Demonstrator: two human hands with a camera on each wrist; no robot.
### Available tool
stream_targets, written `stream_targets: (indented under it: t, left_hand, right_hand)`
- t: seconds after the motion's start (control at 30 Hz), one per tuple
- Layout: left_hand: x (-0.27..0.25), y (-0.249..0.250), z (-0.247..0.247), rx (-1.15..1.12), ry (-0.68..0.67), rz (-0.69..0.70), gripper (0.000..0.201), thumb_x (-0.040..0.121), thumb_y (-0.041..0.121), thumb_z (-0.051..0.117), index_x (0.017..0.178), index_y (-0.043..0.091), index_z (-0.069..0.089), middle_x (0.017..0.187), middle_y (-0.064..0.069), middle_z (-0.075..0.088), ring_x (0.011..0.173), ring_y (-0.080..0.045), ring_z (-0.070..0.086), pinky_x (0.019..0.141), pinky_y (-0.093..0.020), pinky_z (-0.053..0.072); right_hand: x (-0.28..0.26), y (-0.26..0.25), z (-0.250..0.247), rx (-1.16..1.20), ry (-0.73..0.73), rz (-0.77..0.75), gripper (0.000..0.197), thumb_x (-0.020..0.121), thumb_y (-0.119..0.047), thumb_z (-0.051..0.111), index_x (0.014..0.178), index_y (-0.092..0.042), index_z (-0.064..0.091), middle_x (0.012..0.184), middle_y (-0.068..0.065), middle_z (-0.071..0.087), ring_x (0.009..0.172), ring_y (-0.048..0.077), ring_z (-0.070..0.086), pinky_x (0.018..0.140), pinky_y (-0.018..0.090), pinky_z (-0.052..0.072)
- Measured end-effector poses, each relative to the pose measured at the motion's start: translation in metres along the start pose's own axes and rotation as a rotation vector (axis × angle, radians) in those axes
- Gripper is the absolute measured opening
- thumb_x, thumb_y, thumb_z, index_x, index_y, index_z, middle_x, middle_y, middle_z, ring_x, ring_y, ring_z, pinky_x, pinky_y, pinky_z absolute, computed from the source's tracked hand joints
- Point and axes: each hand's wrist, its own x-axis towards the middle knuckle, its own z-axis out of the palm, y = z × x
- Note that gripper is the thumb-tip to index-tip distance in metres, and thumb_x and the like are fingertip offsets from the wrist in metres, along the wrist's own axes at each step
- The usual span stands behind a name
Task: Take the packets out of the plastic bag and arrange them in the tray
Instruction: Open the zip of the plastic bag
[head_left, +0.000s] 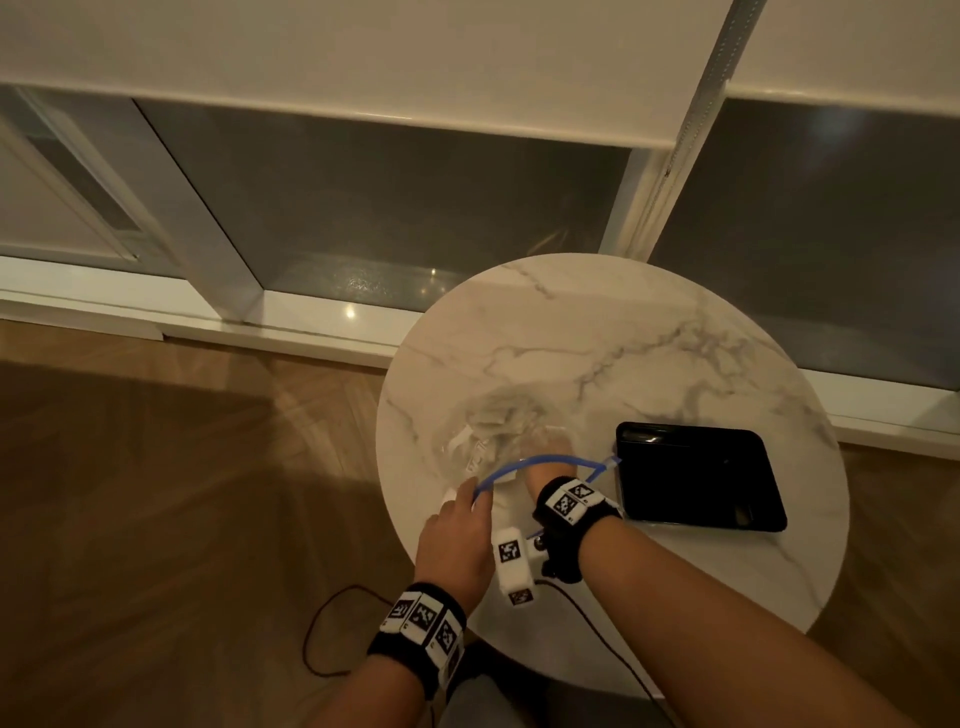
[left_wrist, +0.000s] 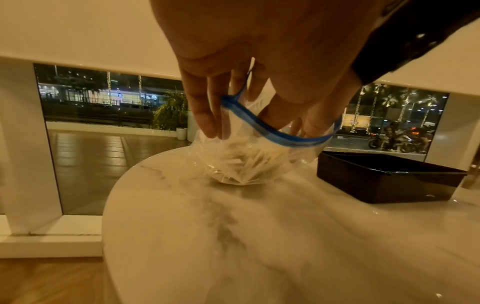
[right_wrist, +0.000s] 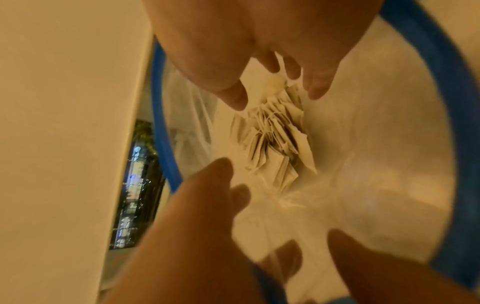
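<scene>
Small pale paper packets (right_wrist: 272, 142) lie bunched at the bottom of a clear plastic bag (left_wrist: 233, 162); no print or label on them is legible, the pile being blurred and seen through film. Threads show among them, but what sort of packet they are cannot be told. The bag sits on the round marble-patterned table (head_left: 649, 338), its blue zip rim (head_left: 540, 460) raised and spread wide, mouth toward the person, closed end away.

Left hand (head_left: 457, 535) pinches the near-left part of the rim, fingers (left_wrist: 205, 115) lying down the outside of the film. Right hand (head_left: 545, 457) is inside the bag up to the wrist, fingers spread and reaching over the packets; from the right wrist view they appear just short of the pile, gripping nothing.

The black rectangular tray (head_left: 696, 473) stands just right of the bag, long axis running left to right. Both wrists carry black bands with square coded markers (head_left: 569, 501).
</scene>
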Motion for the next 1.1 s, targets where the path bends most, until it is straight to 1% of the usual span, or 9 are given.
stream_targets:
  t: [0.17, 0.3, 0.47, 0.57, 0.67, 0.8, 0.9, 0.97, 1.1]
  left_hand:
    - [0.0, -0.004, -0.011, -0.069, 0.096, -0.019, 0.074, 0.086, 0.023, 0.069, 0.149, 0.025, 0.03, 0.158, 0.003, 0.017, 0.099, -0.025, 0.061, 0.072, -0.037, 0.053]
    - [0.002, -0.004, -0.019, -0.105, 0.191, 0.018, 0.077, 0.082, 0.02, 0.073, 0.148, 0.022, 0.034, 0.158, 0.004, 0.023, 0.092, -0.023, 0.064, 0.064, -0.036, 0.057]
    - [0.005, -0.005, -0.027, -0.129, 0.262, 0.044, 0.083, 0.064, 0.013, 0.086, 0.138, 0.019, 0.049, 0.15, 0.002, 0.038, 0.079, -0.018, 0.066, 0.05, -0.029, 0.055]
    - [0.007, -0.004, -0.032, -0.145, 0.303, 0.066, 0.078, 0.066, 0.011, 0.084, 0.136, 0.019, 0.05, 0.148, 0.0, 0.043, 0.077, -0.019, 0.066, 0.049, -0.031, 0.054]
    - [0.015, -0.006, -0.034, -0.159, 0.277, 0.04, 0.078, 0.066, 0.011, 0.085, 0.135, 0.021, 0.049, 0.15, 0.001, 0.041, 0.08, -0.019, 0.065, 0.05, -0.03, 0.055]
    - [0.023, -0.009, -0.034, -0.17, 0.235, 0.034, 0.082, 0.067, 0.013, 0.087, 0.138, 0.021, 0.048, 0.154, 0.002, 0.037, 0.091, -0.018, 0.066, 0.057, -0.03, 0.059]
    - [0.028, -0.012, -0.034, -0.171, 0.223, 0.024, 0.083, 0.067, 0.014, 0.087, 0.139, 0.022, 0.047, 0.156, 0.002, 0.037, 0.094, -0.018, 0.066, 0.059, -0.03, 0.059]
    - [0.031, -0.013, -0.035, -0.172, 0.213, 0.011, 0.083, 0.068, 0.014, 0.086, 0.14, 0.022, 0.046, 0.156, 0.002, 0.036, 0.097, -0.018, 0.065, 0.06, -0.03, 0.06]
    - [0.035, -0.014, -0.034, -0.138, 0.201, 0.008, 0.077, 0.071, 0.017, 0.083, 0.139, 0.024, 0.047, 0.158, 0.005, 0.033, 0.097, -0.017, 0.064, 0.058, -0.028, 0.057]
  right_hand:
    - [-0.014, -0.002, -0.012, 0.206, 0.029, 0.069, 0.067, 0.103, -0.024, 0.043, 0.155, -0.009, 0.004, 0.163, 0.012, 0.007, 0.149, 0.028, 0.015, 0.121, 0.038, 0.012]
    - [-0.041, -0.016, -0.031, 0.013, -0.011, -0.095, 0.066, 0.1, -0.032, 0.048, 0.154, -0.011, 0.018, 0.16, 0.01, 0.023, 0.144, 0.026, 0.028, 0.116, 0.033, 0.021]
    - [-0.014, -0.025, -0.036, 0.038, -0.064, 0.017, 0.062, 0.1, -0.027, 0.05, 0.153, -0.01, 0.024, 0.158, 0.012, 0.028, 0.141, 0.028, 0.034, 0.1, 0.014, 0.039]
    - [0.008, -0.016, -0.031, 0.097, -0.049, -0.015, 0.081, 0.092, -0.037, 0.063, 0.155, -0.015, 0.017, 0.161, 0.008, 0.021, 0.144, 0.025, 0.031, 0.116, 0.031, 0.029]
    - [0.029, -0.015, -0.024, 0.287, -0.096, -0.03, 0.095, 0.081, -0.041, 0.07, 0.155, -0.02, 0.015, 0.158, 0.0, 0.026, 0.137, 0.021, 0.039, 0.112, 0.032, 0.036]
    - [0.045, -0.029, -0.03, 0.35, -0.234, -0.136, 0.072, 0.092, -0.041, 0.058, 0.151, -0.021, 0.022, 0.159, -0.002, 0.012, 0.135, 0.019, 0.035, 0.116, 0.036, 0.029]
    - [0.064, -0.031, -0.026, 0.682, -0.211, -0.063, 0.045, 0.105, -0.023, 0.038, 0.145, -0.003, 0.032, 0.153, 0.012, 0.033, 0.134, 0.026, 0.041, 0.083, 0.024, 0.051]
    - [0.077, -0.029, -0.02, 0.694, -0.193, -0.036, 0.046, 0.104, -0.023, 0.038, 0.145, -0.002, 0.032, 0.15, 0.013, 0.036, 0.133, 0.027, 0.043, 0.066, 0.027, 0.049]
    - [0.086, -0.033, -0.015, 0.928, -0.258, 0.135, 0.056, 0.101, -0.036, 0.045, 0.15, -0.018, 0.028, 0.155, 0.007, 0.031, 0.138, 0.026, 0.038, 0.091, 0.041, 0.046]
